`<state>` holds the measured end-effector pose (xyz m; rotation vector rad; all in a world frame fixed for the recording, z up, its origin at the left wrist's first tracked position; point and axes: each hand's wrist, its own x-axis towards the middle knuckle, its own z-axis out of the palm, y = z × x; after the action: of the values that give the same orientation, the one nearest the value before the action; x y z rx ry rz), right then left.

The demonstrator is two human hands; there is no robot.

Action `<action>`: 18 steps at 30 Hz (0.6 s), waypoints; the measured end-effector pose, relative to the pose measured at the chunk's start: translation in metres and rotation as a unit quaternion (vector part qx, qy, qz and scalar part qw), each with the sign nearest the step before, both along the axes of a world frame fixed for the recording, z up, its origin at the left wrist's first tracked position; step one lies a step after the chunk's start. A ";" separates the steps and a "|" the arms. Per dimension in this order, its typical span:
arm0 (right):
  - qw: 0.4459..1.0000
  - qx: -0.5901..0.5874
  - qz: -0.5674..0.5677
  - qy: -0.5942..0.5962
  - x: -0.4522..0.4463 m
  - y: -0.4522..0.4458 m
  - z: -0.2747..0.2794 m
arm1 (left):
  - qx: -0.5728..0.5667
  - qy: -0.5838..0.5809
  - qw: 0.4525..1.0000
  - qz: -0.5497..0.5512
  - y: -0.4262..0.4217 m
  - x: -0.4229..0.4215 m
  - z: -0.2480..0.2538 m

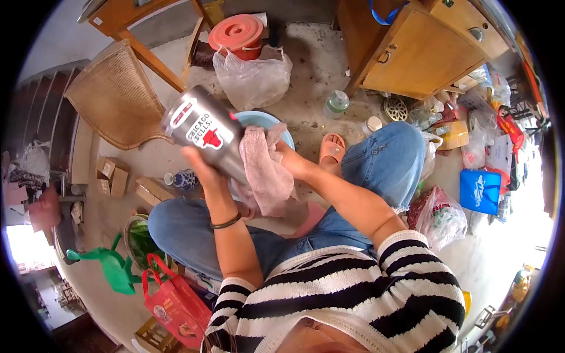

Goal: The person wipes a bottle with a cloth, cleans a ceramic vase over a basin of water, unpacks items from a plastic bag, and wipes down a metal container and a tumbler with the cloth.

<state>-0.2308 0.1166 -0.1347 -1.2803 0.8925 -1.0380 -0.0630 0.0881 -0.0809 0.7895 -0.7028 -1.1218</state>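
Note:
A grey metal tumbler (228, 136) with a Chicago Bulls sticker is held tilted in front of me, its rim end toward the upper left. My left hand (203, 169) is closed around its side from below. In my right hand (296, 163) is a damp-looking pink cloth (268, 167), pressed against the tumbler's lower end and draped over it. Some of the right fingers are hidden by the cloth. Beneath and behind the tumbler, a light blue basin (266, 119) stands on the floor, mostly covered by cloth, tumbler and arms.
A red lidded bucket (235, 34) and a plastic bag (253, 77) stand ahead. A wicker chair (120, 94) is on the left, a wooden cabinet (421, 59) on the right. Nearby are a clear jar (336, 104), a green watering can (118, 270) and a red bag (176, 309).

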 end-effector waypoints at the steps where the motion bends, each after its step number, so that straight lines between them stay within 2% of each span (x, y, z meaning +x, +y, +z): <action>1: 0.999 -0.044 -0.016 -0.023 -0.002 -0.001 0.011 | -0.016 -0.055 0.997 -0.053 -0.011 0.024 -0.044; 2: 0.995 -0.089 -0.032 -0.046 -0.004 -0.002 0.026 | 0.019 -0.124 0.991 -0.040 -0.012 0.021 -0.041; 3: 0.977 -0.177 -0.075 0.094 -0.010 0.000 0.046 | 0.040 -0.088 0.995 -0.028 -0.008 0.013 -0.030; 5: 0.954 -0.232 -0.107 0.155 -0.011 0.003 0.037 | 0.043 -0.034 0.998 0.031 0.000 -0.007 -0.022; 6: 0.940 -0.257 -0.124 0.186 -0.009 0.006 0.038 | 0.007 -0.084 0.996 0.031 0.001 -0.005 -0.026; 7: 0.945 -0.255 -0.116 0.171 -0.009 0.009 0.040 | -0.027 -0.135 0.990 0.031 0.004 -0.002 -0.033; 9: 0.961 -0.243 -0.134 0.007 0.008 -0.002 0.045 | -0.077 -0.247 0.966 -0.001 0.005 0.000 -0.029; 10: 0.959 -0.233 -0.142 -0.075 0.014 -0.006 0.053 | -0.063 -0.224 0.973 -0.007 0.003 0.002 -0.036; 11: 0.965 -0.220 -0.128 -0.057 0.011 -0.013 0.065 | -0.045 -0.201 0.978 -0.015 0.002 0.006 -0.052; 14: 0.988 -0.128 -0.064 -0.061 0.012 -0.039 0.096 | -0.044 -0.268 0.962 -0.021 -0.009 0.022 -0.098; 15: 0.992 -0.114 -0.031 -0.052 0.010 -0.051 0.097 | -0.068 -0.248 0.966 -0.036 -0.007 0.018 -0.087; 16: 0.988 -0.156 0.016 -0.006 0.002 -0.072 0.093 | -0.093 -0.228 0.968 -0.051 -0.005 0.013 -0.072; 18: 0.958 -0.267 0.010 0.101 0.004 -0.074 0.077 | -0.121 -0.173 0.977 -0.042 0.002 0.007 -0.051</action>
<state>-0.2264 0.0426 -0.0580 -1.8714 0.7710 -1.1925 -0.0560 0.0899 -0.1315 0.7597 -1.1520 -0.9586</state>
